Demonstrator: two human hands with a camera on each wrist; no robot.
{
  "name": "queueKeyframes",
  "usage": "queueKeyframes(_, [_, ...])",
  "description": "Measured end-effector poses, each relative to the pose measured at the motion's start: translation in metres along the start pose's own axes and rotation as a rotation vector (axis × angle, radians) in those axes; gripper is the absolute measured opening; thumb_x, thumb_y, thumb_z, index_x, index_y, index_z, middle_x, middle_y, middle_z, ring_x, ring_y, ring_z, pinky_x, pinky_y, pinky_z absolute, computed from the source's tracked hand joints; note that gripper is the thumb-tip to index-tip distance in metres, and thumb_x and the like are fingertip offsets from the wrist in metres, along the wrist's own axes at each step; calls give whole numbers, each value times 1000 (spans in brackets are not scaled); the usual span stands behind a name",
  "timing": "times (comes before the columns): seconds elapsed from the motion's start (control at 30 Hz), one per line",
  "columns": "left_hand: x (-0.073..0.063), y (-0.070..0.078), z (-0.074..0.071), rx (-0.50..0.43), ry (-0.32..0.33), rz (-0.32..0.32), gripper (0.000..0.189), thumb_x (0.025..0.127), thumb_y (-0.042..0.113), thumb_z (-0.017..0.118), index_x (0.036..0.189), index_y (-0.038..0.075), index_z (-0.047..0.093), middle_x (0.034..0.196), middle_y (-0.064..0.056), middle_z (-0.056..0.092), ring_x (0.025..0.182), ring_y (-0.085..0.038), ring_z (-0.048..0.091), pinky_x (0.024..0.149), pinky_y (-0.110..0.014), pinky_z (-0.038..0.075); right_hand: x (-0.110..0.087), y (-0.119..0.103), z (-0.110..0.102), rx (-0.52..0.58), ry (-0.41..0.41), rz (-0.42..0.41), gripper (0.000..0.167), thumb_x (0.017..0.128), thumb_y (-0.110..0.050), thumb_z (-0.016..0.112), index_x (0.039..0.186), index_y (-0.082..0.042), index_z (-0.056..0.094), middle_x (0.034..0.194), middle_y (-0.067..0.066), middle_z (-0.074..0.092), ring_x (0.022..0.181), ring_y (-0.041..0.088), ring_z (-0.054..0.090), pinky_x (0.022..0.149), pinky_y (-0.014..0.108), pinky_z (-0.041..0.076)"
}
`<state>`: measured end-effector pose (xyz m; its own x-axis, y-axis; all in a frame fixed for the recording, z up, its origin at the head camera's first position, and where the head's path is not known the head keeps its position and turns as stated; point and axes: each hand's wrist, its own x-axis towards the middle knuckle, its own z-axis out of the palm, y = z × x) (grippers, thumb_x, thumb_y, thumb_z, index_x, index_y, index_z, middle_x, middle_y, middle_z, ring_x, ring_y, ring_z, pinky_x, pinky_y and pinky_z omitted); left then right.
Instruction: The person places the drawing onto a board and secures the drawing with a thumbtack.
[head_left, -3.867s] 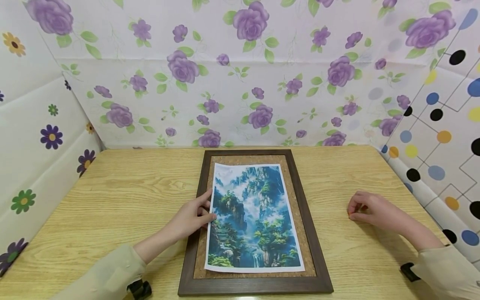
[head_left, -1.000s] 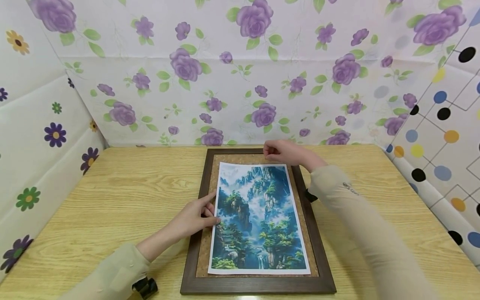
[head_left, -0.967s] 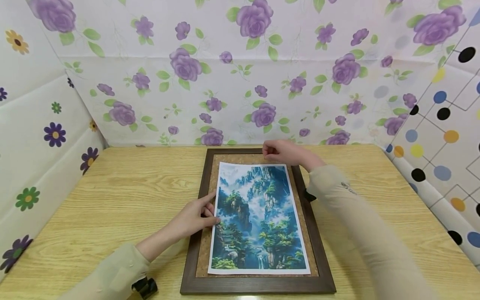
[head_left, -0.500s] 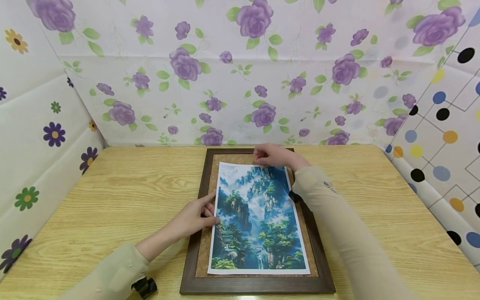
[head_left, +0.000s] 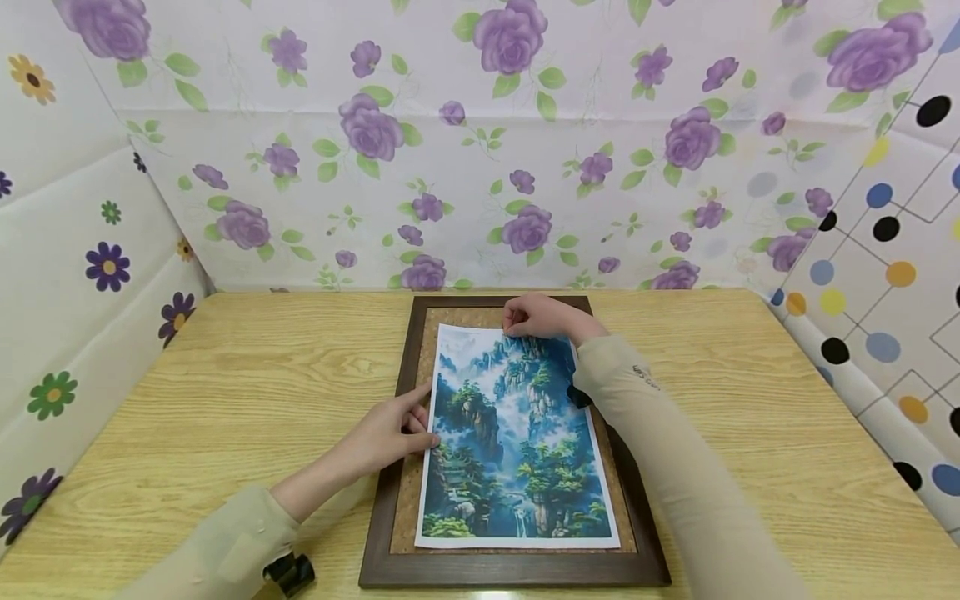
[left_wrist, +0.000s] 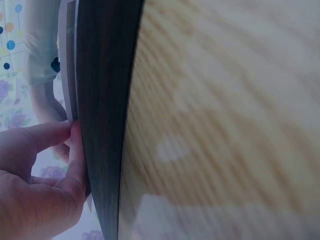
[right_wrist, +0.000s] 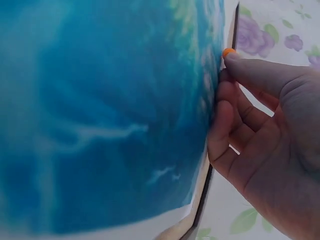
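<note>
A printed landscape picture (head_left: 510, 450) with misty blue mountains lies on a brown-framed cork board (head_left: 465, 317). At its left edge my left hand (head_left: 386, 433) pinches the paper, thumb on top and the other fingers bent beside it. My right hand (head_left: 543, 317) is at the picture's top edge, near the middle. Between its thumb and fingers it pinches a push pin, of which the orange head (right_wrist: 228, 51) shows in the right wrist view; the pin's point is hidden.
The board rests on a wood-grain table (head_left: 285, 367). Behind it stands a white backdrop (head_left: 300, 108) with purple roses; a dotted sheet (head_left: 900, 333) is at the right. Black cameras are strapped at both wrists.
My right hand, at the table's right side earlier, has come to the board's top, then shifted left and nearer onto the picture's top edge. My left hand stays at the left edge.
</note>
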<state>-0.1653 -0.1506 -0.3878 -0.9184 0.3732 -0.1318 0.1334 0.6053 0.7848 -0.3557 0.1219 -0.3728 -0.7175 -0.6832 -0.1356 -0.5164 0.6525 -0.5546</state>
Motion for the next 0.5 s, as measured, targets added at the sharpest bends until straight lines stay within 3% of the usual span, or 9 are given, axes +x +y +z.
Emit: queueKeyframes(0.5, [-1,0,0,-31,-4,-3,81,90,11,71,156,0,25,93,-6,62,76,-11,60,60,-25,43,2,-1,1,6,13,37,13,101,-17,56,99,-7,65,88,5,60,74,16,48,73,31,41])
